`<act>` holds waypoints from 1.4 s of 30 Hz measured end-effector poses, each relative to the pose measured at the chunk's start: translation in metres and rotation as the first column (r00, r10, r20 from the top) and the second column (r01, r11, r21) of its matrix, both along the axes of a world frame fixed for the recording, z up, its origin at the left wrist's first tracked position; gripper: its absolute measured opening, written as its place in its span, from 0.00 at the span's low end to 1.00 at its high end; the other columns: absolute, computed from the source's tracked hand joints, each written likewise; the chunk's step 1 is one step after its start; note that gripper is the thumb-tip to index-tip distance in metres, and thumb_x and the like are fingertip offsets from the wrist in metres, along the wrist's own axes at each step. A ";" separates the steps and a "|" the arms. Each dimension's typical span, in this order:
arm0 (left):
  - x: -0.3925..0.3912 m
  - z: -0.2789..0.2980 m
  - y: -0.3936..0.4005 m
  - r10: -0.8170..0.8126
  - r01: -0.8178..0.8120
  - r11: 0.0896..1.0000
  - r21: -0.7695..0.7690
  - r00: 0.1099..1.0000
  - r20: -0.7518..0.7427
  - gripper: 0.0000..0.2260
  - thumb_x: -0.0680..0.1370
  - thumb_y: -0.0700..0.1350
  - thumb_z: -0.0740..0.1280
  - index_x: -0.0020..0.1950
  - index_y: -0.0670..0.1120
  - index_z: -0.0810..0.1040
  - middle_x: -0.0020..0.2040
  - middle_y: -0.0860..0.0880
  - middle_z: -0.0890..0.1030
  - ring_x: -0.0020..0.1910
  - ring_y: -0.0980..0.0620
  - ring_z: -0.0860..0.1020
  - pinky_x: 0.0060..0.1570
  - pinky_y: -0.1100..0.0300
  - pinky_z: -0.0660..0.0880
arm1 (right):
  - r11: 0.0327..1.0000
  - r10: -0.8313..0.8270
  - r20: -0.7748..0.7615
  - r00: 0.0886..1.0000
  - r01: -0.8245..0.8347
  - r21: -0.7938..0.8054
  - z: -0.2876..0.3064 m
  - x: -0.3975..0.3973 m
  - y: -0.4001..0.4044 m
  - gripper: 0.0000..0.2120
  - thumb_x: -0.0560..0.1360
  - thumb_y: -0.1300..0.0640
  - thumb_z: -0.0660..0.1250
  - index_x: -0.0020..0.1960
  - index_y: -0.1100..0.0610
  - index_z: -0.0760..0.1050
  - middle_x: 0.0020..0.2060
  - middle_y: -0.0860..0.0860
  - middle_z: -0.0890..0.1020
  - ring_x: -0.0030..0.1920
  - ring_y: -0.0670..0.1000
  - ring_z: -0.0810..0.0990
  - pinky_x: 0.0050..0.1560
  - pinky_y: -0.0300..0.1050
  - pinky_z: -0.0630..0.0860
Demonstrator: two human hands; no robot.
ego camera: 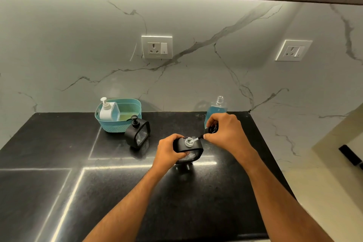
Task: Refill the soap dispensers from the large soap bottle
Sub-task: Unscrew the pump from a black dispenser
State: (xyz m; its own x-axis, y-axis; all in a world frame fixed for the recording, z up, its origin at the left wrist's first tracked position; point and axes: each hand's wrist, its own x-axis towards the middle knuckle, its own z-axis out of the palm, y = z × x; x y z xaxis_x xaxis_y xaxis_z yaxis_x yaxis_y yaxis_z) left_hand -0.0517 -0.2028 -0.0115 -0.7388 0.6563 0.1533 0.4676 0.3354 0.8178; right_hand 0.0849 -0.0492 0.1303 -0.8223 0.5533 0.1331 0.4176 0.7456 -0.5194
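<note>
A polished black stone worktop (59,163), speckled and glossy enough to carry bright streaks of light, runs back to a pale marble-patterned wall with grey veins.

Furthest left, against the wall, stands a teal plastic basket (117,124) with rounded corners and a dimpled, woven-look skin. Inside its left end sits a white pump bottle (107,111) with a cream pump head, beside a clear blue-tinted container.

Just in front of the basket's right corner stands a black soap dispenser (137,133), a squat, rounded-square frame around a ribbed clear glass body, its black pump head fitted on top.

Near the middle of the worktop the left hand (169,151) wraps its fingers and thumb round the left side of a second dispenser (188,148) of the same black-framed, ribbed-glass make. Its clear threaded neck stands open on top.

The right hand (225,131) pinches the black pump head (211,129), lifted off and tilted, with its thin translucent dip tube slanting down so the tip sits in the open neck.

Behind the right hand, close to the wall, stands the large soap bottle (216,108), clear plastic with blue liquid inside, its ridged screw neck uncapped. Its lower part is hidden by the hand.

Two white wall sockets are set in the marble above.
</note>
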 end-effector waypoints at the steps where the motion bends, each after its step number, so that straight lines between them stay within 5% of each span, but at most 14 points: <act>1: 0.000 -0.001 0.000 0.007 -0.007 1.000 0.001 1.000 0.003 0.24 0.65 0.41 0.83 0.58 0.50 0.82 0.51 0.57 0.84 0.52 0.61 0.81 0.55 0.57 0.81 | 1.000 -0.002 -0.002 1.000 0.002 0.000 -0.001 0.001 0.000 0.14 0.67 0.58 0.81 0.48 0.50 0.80 0.43 0.46 0.81 0.44 0.45 0.80 0.40 0.28 0.71; 6: -0.001 -0.002 -0.001 0.026 -0.026 1.000 0.014 1.000 0.012 0.24 0.65 0.41 0.84 0.58 0.50 0.82 0.51 0.56 0.84 0.52 0.60 0.81 0.55 0.57 0.82 | 1.000 0.009 0.033 0.999 -0.008 -0.017 -0.004 0.005 0.002 0.16 0.66 0.58 0.81 0.51 0.50 0.81 0.44 0.46 0.83 0.42 0.42 0.80 0.46 0.36 0.79; 16: -0.003 -0.006 -0.004 0.093 -0.093 0.996 0.017 0.996 0.019 0.22 0.64 0.41 0.83 0.56 0.51 0.83 0.49 0.56 0.84 0.50 0.60 0.82 0.53 0.57 0.81 | 0.998 -0.050 -0.007 0.999 0.050 -0.044 -0.023 0.015 0.010 0.11 0.66 0.56 0.80 0.48 0.48 0.85 0.37 0.37 0.78 0.39 0.37 0.79 0.39 0.25 0.71; 19: -0.002 -0.009 -0.007 0.112 -0.112 0.994 0.015 0.993 0.035 0.22 0.64 0.41 0.82 0.54 0.54 0.81 0.47 0.58 0.84 0.48 0.62 0.81 0.52 0.58 0.82 | 0.994 -0.106 -0.045 0.993 0.105 -0.038 -0.041 0.017 0.011 0.08 0.65 0.55 0.80 0.43 0.50 0.84 0.36 0.40 0.81 0.37 0.40 0.80 0.41 0.32 0.78; 23: 0.000 -0.014 -0.011 0.142 -0.143 0.990 0.014 0.989 0.049 0.22 0.63 0.42 0.82 0.52 0.57 0.80 0.46 0.60 0.83 0.47 0.63 0.81 0.48 0.62 0.81 | 0.981 -0.194 -0.085 0.977 0.192 -0.031 -0.079 0.019 0.003 0.08 0.66 0.55 0.79 0.38 0.52 0.80 0.31 0.42 0.78 0.32 0.42 0.77 0.35 0.35 0.72; 26: 0.004 -0.017 -0.015 0.177 -0.178 0.984 0.001 0.983 0.049 0.21 0.62 0.47 0.81 0.51 0.58 0.78 0.45 0.62 0.82 0.46 0.65 0.80 0.43 0.70 0.76 | 0.968 -0.245 -0.007 0.969 0.244 -0.064 -0.112 0.023 -0.008 0.08 0.66 0.56 0.77 0.38 0.53 0.77 0.35 0.46 0.79 0.36 0.47 0.78 0.38 0.43 0.76; 30: 0.017 -0.024 -0.019 0.260 -0.261 0.965 -0.001 0.963 0.062 0.20 0.62 0.52 0.79 0.49 0.57 0.75 0.44 0.60 0.81 0.44 0.63 0.79 0.40 0.65 0.76 | 0.957 -0.262 0.075 0.962 0.269 -0.110 -0.145 0.028 -0.026 0.08 0.66 0.59 0.74 0.37 0.54 0.75 0.36 0.49 0.78 0.38 0.53 0.79 0.41 0.46 0.73; 42: 0.062 -0.031 -0.008 0.411 -0.412 0.911 -0.021 0.911 -0.024 0.22 0.66 0.50 0.79 0.46 0.53 0.66 0.42 0.56 0.74 0.41 0.54 0.74 0.40 0.61 0.70 | 0.965 -0.236 0.125 0.964 0.248 -0.090 -0.181 0.025 -0.035 0.12 0.67 0.57 0.75 0.38 0.52 0.71 0.39 0.48 0.75 0.38 0.50 0.75 0.33 0.34 0.63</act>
